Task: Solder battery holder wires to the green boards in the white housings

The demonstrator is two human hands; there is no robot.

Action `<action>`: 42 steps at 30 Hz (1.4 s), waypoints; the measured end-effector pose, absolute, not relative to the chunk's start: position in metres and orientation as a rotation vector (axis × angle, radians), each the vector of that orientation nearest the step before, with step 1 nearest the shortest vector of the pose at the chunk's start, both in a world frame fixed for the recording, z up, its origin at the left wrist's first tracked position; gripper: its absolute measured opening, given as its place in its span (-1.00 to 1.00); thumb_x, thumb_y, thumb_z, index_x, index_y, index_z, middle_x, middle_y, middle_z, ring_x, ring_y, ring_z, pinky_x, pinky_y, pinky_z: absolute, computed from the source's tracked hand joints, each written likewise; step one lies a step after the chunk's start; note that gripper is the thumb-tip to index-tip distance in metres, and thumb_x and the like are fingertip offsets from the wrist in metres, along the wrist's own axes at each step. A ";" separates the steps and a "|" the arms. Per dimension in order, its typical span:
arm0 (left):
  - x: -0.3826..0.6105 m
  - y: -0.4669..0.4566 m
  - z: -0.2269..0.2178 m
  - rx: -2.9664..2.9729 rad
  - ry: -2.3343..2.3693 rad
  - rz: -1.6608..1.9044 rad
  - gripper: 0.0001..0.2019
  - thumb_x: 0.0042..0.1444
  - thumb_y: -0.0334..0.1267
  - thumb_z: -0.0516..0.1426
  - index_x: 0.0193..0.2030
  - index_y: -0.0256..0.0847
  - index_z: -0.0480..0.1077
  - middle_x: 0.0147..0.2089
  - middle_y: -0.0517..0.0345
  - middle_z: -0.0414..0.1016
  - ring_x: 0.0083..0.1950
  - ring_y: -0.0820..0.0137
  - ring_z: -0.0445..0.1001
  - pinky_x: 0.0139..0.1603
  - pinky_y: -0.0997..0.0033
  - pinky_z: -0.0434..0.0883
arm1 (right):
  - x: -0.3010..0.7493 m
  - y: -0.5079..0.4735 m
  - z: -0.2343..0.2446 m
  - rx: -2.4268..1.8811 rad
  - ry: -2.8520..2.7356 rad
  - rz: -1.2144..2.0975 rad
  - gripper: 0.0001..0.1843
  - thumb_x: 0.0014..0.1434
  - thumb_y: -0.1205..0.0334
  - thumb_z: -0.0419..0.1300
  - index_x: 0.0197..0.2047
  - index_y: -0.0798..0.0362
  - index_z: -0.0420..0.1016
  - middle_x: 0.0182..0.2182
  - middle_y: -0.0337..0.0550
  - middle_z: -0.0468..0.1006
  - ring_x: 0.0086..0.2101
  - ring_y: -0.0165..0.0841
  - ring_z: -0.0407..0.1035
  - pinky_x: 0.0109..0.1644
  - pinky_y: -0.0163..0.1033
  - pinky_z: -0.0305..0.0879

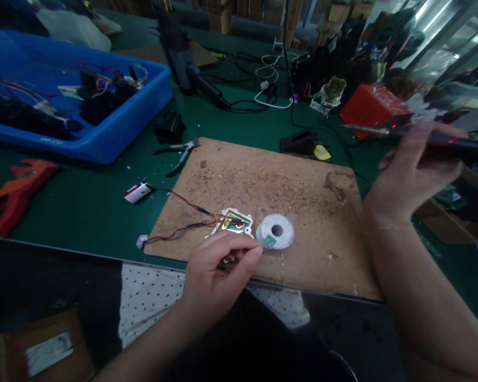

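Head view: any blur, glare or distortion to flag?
Head view: dim and soft overall; right hand and soldering iron smeared by motion blur; bright area at top right blown out; corners stretched by the wide lens; left hand and white spool on the mat are sharpest.

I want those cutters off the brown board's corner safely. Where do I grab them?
Grip the cutters by both handles, coming from the left: the handles splay out over the green mat, while the head points toward the board.
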State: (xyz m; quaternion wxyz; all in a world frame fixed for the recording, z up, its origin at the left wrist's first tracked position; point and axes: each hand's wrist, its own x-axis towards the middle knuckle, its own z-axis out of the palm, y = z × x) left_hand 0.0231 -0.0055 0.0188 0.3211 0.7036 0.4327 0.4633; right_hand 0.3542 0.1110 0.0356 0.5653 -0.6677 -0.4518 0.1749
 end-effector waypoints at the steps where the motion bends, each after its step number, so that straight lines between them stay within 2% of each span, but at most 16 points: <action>1: 0.024 -0.006 0.019 1.852 1.135 1.208 -0.90 0.25 -0.42 0.28 -0.22 -0.12 0.58 -0.30 0.26 0.63 -0.32 0.51 0.53 -0.32 0.53 0.45 | 0.348 0.098 0.038 -1.549 -1.061 0.393 -0.53 0.19 -0.30 0.25 -0.20 -0.03 0.50 -0.48 -0.31 0.41 -0.47 -0.38 0.38 -0.44 -0.26 0.26; 8: 0.028 -0.009 0.016 1.933 1.102 1.283 -0.90 0.23 -0.47 0.27 -0.21 -0.19 0.53 -0.28 0.21 0.56 -0.30 0.52 0.48 -0.31 0.54 0.44 | 0.264 0.009 0.031 -1.289 -1.027 0.202 -0.72 0.28 -0.12 0.25 -0.21 -0.09 0.51 -0.52 -0.37 0.37 -0.57 -0.45 0.29 -0.51 -0.28 0.19; 13: 0.030 -0.013 0.009 1.949 1.159 1.395 -0.93 0.19 -0.43 0.31 -0.23 -0.18 0.57 -0.10 0.12 0.52 -0.33 0.55 0.47 -0.40 0.56 0.48 | 0.246 0.001 0.022 -1.161 -0.903 0.289 -0.76 0.28 -0.01 0.28 -0.34 -0.06 0.50 -0.59 -0.39 0.32 -0.65 -0.50 0.14 -0.60 -0.27 0.01; 18: 0.036 -0.017 0.008 1.934 1.150 1.443 -0.91 0.16 -0.46 0.30 -0.27 -0.21 0.55 -0.08 0.13 0.64 -0.53 0.68 0.33 -0.55 0.63 0.36 | 0.250 0.007 0.022 -1.124 -0.851 0.350 -0.70 0.27 -0.01 0.27 -0.43 -0.04 0.44 -0.65 -0.42 0.26 -0.70 -0.51 0.04 -0.65 -0.25 -0.10; 21: 0.041 -0.017 0.009 1.961 1.139 1.425 -0.90 0.17 -0.48 0.28 -0.27 -0.21 0.51 -0.06 0.10 0.71 -0.56 0.68 0.36 -0.53 0.59 0.40 | 0.249 0.007 0.024 -1.101 -0.810 0.404 -0.73 0.23 0.09 0.28 -0.46 -0.02 0.41 -0.66 -0.44 0.26 -0.71 -0.53 0.04 -0.65 -0.26 -0.13; 27: 0.047 -0.019 0.006 2.032 1.173 1.380 -0.90 0.22 -0.45 0.24 -0.29 -0.17 0.46 -0.21 0.10 0.74 -0.37 0.47 0.64 -0.45 0.51 0.52 | 0.248 0.004 0.026 -1.074 -0.752 0.432 -0.77 0.16 0.17 0.31 -0.46 0.01 0.38 -0.65 -0.43 0.31 -0.71 -0.55 0.05 -0.68 -0.27 -0.15; 31: 0.046 -0.021 0.004 2.033 1.199 1.355 -0.91 0.21 -0.44 0.25 -0.24 -0.18 0.46 -0.08 0.07 0.75 -0.45 0.54 0.59 -0.47 0.52 0.50 | 0.246 -0.002 0.025 -1.097 -0.766 0.427 -0.67 0.20 0.04 0.34 -0.47 0.03 0.41 -0.66 -0.40 0.34 -0.73 -0.55 0.03 -0.70 -0.27 -0.19; 33: 0.046 -0.021 0.004 2.035 1.184 1.352 -0.90 0.21 -0.45 0.25 -0.24 -0.19 0.45 -0.07 0.07 0.75 -0.42 0.53 0.62 -0.44 0.52 0.52 | 0.243 -0.006 0.024 -1.128 -0.779 0.425 -0.63 0.20 0.00 0.34 -0.49 0.01 0.39 -0.66 -0.40 0.32 -0.73 -0.56 0.01 -0.71 -0.27 -0.19; 38: 0.047 -0.020 0.005 2.009 1.174 1.351 -0.87 0.25 -0.45 0.22 -0.29 -0.16 0.40 -0.32 0.14 0.70 -0.11 0.33 0.75 -0.37 0.50 0.56 | 0.235 -0.013 0.020 -1.266 -0.784 0.478 -0.62 0.24 0.05 0.32 -0.52 -0.03 0.33 -0.64 -0.37 0.24 -0.70 -0.52 0.00 -0.70 -0.25 -0.20; 42: 0.047 -0.019 0.004 1.975 1.158 1.362 -0.85 0.26 -0.45 0.21 -0.30 -0.15 0.39 -0.42 0.20 0.64 -0.04 0.30 0.74 -0.32 0.48 0.57 | 0.239 -0.016 0.017 -1.401 -0.911 0.431 -0.60 0.37 0.05 0.16 -0.49 -0.08 0.18 -0.60 -0.34 0.17 -0.68 -0.47 -0.01 -0.68 -0.21 -0.14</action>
